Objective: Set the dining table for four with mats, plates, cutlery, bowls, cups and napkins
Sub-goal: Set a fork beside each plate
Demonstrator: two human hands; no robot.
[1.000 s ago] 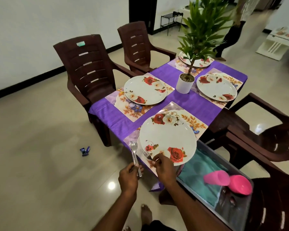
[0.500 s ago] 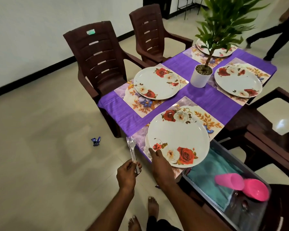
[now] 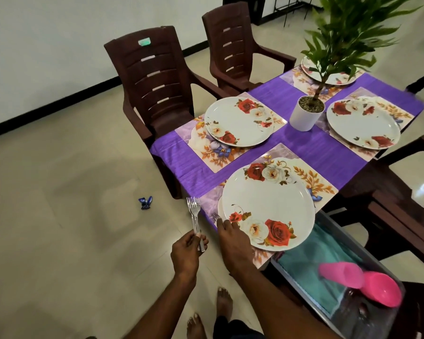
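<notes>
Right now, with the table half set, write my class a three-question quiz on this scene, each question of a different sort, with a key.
1. True or false: the left hand grips a bunch of forks.
2. How many floral plates show on the table? A) two B) four C) six
3. Fill in: the fork by the nearest plate lies under the right hand, on the floral ____.

Key: 1 true. 2 B. 3 mat.
</notes>
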